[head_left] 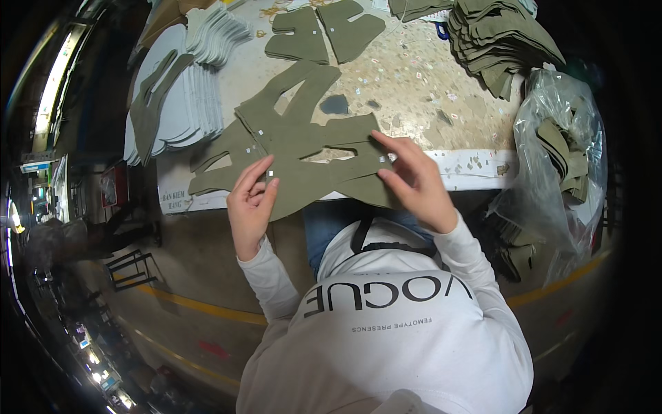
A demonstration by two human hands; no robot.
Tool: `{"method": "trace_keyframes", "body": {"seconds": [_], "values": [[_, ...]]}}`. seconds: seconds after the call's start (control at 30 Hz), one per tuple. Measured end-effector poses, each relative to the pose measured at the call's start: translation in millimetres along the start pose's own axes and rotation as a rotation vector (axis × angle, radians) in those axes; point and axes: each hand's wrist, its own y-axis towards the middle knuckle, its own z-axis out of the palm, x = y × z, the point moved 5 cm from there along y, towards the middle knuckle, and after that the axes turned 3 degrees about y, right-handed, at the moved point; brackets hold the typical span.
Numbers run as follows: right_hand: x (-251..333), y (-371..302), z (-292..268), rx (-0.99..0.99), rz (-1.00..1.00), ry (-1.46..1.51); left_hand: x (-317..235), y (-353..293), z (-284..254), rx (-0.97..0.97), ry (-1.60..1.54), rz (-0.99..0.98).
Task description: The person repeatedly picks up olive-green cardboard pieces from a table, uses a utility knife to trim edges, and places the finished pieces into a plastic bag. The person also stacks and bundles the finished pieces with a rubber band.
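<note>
An olive-green cut fabric piece [307, 179] with a long slot and small white stickers lies before me, its near part reaching past the table's front edge. At its left side, my left hand [252, 207] is closed, thumb and index finger at the fabric's edge. My right hand [417, 181] rests on the right end, thumb and index finger apart, the tips touching the two strips beside the slot. Partly beneath and beyond it lie more olive pieces, one with a forked far end [300, 93] and another slotted one [210, 169] to the left.
Stacked white curved pieces [183, 103] stand on the table's left, olive strips on top. Two olive pieces [296, 38] lie at the back. A tall olive pile [503, 41] sits back right. A clear plastic bag [565, 200] of olive pieces hangs by the right edge.
</note>
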Motion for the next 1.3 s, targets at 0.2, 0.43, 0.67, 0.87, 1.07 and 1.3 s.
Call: {"method": "trace_keyframes", "body": {"seconds": [0.2,0.43,0.67,0.87,1.07,1.3], "values": [[-13.5,-22.4,-81.1,-0.060,0.022,-0.041,-15.7,5.2,43.4,0.095,-0.066,0.034],[-27.3,-48.2,-120.6,-0.168,0.146,-0.016,-19.1,13.0,58.3,0.040,0.034,-0.025],[-15.9,-30.6,-113.2,-0.161,0.100,0.061,-19.2,2.0,52.8,-0.118,0.283,-0.064],[46.4,-41.1,-150.7,-0.265,-0.019,0.180,-15.0,-4.4,49.5,-0.145,0.210,-0.072],[79.2,-34.9,-138.7,-0.206,-0.144,0.216,-11.1,-5.4,52.2,-0.095,0.064,-0.107],[70.9,-18.2,-86.2,-0.102,-0.143,0.425,-11.1,-5.0,52.7,-0.054,-0.067,-0.063]]}}
